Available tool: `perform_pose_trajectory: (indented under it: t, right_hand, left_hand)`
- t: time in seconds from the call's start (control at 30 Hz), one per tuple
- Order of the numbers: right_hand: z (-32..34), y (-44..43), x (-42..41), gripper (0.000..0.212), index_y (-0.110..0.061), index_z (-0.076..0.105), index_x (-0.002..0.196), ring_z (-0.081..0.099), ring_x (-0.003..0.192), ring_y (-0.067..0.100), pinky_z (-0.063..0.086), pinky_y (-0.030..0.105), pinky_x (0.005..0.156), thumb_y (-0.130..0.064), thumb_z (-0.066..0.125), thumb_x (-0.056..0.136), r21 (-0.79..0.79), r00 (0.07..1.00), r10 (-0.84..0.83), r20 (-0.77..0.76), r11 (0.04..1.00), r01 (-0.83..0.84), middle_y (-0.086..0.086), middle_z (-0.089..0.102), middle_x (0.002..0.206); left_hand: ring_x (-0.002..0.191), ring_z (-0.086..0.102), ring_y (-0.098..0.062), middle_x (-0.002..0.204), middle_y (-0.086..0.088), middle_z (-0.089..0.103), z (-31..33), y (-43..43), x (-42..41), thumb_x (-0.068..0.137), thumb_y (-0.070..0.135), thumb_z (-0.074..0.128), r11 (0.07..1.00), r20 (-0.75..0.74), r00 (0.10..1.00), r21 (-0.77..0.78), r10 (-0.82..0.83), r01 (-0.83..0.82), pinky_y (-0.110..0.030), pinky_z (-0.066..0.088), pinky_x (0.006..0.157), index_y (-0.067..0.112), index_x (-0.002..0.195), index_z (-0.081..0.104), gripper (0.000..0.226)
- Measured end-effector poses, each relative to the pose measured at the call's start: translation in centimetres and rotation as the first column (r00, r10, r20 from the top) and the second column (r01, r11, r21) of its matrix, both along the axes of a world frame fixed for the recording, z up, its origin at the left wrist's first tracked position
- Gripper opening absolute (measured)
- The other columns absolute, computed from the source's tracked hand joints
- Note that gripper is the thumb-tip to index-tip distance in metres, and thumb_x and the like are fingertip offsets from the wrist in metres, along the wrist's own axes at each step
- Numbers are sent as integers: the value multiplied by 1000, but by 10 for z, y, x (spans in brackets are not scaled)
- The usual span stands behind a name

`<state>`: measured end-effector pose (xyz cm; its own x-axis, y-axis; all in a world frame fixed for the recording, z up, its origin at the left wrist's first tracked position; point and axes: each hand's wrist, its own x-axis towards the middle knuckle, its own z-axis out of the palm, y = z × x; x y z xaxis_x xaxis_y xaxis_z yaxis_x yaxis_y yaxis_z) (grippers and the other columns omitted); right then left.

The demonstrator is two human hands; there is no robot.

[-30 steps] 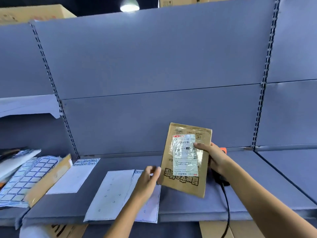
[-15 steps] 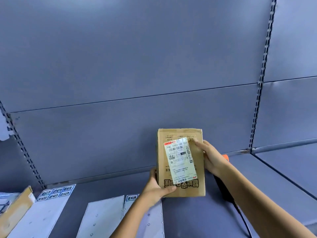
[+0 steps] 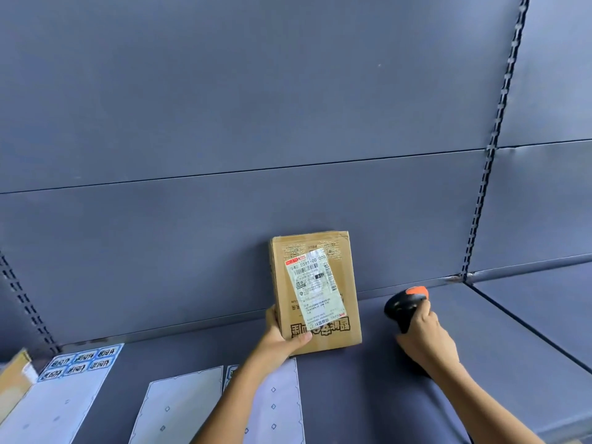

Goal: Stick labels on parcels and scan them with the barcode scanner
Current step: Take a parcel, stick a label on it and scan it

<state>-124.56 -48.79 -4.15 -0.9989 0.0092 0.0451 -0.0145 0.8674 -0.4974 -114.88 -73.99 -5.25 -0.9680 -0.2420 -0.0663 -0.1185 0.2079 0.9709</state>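
Head view, labelling station. The parcel (image 3: 333,342), a flat brown carton, stands upright just right of centre in the lower half of the frame, its long axis near vertical and its front face turned to the camera. The left hand (image 3: 282,339) grips its lower left corner, thumb curled over the front face. The label (image 3: 315,288) lies stuck on that face, askew, its top leaning toward the left of the frame and its barcode (image 3: 309,269) near the top. To the right of the parcel and apart from it, the right hand (image 3: 426,341) has its fingers wrapped round the handle of the barcode scanner (image 3: 404,304), low over the shelf (image 3: 368,395). The barcode thus lies up and to the left of the scanner head; scanning would seem to call for raising the head and turning it leftward. Which way its window faces cannot be told. Backing sheets (image 3: 179,408) lie at lower left.
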Motion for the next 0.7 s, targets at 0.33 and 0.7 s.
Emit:
perform_pose_trajectory:
  t: [0.33, 0.7]
  right_hand:
    - [67, -37, 105, 32, -31, 53, 93, 59, 57, 27, 46, 32, 54, -12, 64, 70, -777, 859, 317, -402, 378, -503, -2, 63, 83]
    - [84, -44, 123, 44, -7, 46, 92, 48, 47, 25, 42, 29, 46, -32, 64, 61, -903, 824, 480, -300, 134, -407, 27, 53, 83]
  left_hand:
    - [112, 57, -4, 122, 8, 61, -8, -2, -4, 69, 29, 78, 998, -17, 1000, 62, 4, -3, -26, 45, 99, 27, 130, 23, 82]
    - [100, 61, 4, 110, 13, 66, -9, 0, -4, 82, 26, 73, 1000, 48, 999, 21, 18, -19, -12, 46, 82, 24, 130, 34, 62]
